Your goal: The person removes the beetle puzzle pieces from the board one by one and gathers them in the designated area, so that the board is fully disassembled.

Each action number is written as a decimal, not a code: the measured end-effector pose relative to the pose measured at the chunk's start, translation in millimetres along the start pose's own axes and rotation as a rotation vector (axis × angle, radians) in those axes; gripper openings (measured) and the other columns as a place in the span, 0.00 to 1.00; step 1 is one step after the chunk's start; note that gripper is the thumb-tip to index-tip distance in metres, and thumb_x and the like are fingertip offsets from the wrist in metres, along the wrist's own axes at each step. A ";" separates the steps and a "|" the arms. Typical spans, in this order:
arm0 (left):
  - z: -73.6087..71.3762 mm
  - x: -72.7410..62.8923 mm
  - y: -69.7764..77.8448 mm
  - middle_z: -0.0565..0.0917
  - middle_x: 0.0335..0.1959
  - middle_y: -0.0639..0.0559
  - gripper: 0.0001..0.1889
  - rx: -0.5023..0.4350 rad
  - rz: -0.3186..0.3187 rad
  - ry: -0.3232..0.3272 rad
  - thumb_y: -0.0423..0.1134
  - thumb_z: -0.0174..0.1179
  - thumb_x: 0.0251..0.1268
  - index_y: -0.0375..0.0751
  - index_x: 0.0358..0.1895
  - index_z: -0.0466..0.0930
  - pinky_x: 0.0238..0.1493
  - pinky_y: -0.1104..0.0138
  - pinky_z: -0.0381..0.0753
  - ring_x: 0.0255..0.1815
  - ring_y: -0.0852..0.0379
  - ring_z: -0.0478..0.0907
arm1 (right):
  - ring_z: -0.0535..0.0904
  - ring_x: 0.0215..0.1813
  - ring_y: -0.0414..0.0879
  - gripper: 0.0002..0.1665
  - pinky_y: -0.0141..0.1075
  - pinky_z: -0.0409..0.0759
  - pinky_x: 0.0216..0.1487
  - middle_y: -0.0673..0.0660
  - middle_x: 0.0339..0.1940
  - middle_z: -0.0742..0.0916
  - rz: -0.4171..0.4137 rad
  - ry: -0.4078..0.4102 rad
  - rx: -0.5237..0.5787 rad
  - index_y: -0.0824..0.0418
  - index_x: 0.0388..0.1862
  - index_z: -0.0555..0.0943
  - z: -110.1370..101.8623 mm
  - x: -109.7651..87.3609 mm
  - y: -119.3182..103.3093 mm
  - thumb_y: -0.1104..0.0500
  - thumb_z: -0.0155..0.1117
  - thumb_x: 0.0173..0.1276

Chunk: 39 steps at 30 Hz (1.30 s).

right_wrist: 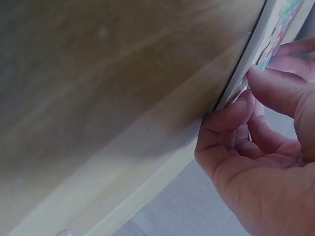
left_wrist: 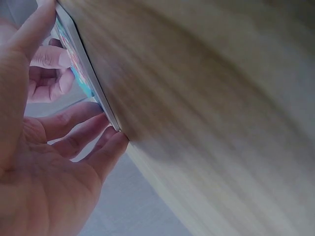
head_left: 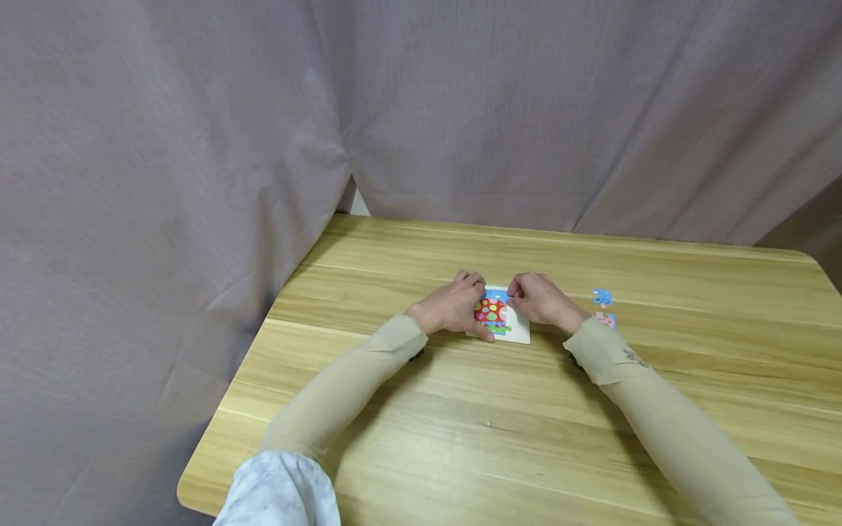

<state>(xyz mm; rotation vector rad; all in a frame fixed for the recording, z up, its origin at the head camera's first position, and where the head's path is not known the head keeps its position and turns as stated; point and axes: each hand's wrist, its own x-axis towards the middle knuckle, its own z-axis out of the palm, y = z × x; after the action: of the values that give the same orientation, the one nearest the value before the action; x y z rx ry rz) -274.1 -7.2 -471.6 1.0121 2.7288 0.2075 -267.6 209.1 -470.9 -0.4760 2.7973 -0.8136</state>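
Note:
A small white puzzle board lies on the table, its left part filled with a picture of a red, spotted mushroom cap against blue. My left hand holds the board from the left, thumb at the near edge and fingers at the far edge; the left wrist view shows fingertips against the board's rim. At the board's upper right, my right hand pinches a puzzle piece between thumb and curled forefinger. That piece is mostly hidden by the fingers. In the right wrist view, the thumb touches down beside the board's edge.
To the right of my right hand lie a blue puzzle piece and, nearer me, a pink and blue one, partly behind the wrist. The wooden table has grey curtains behind it and along its left side.

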 end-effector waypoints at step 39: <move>-5.6 -8.9 2.4 0.71 0.83 0.44 0.41 0.013 0.069 -0.032 0.62 0.76 0.66 0.44 0.75 0.78 0.82 0.58 0.76 0.84 0.46 0.67 | 0.83 0.38 0.52 0.07 0.43 0.84 0.45 0.65 0.36 0.91 -0.006 0.117 0.020 0.69 0.39 0.89 4.2 -2.0 1.1 0.72 0.66 0.65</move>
<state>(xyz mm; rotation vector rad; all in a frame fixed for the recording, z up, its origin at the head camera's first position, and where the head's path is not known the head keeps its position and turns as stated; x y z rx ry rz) -267.4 -11.6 -464.2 1.1038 2.6723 0.1837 -264.9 208.7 -474.8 -0.4475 2.8920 -0.8972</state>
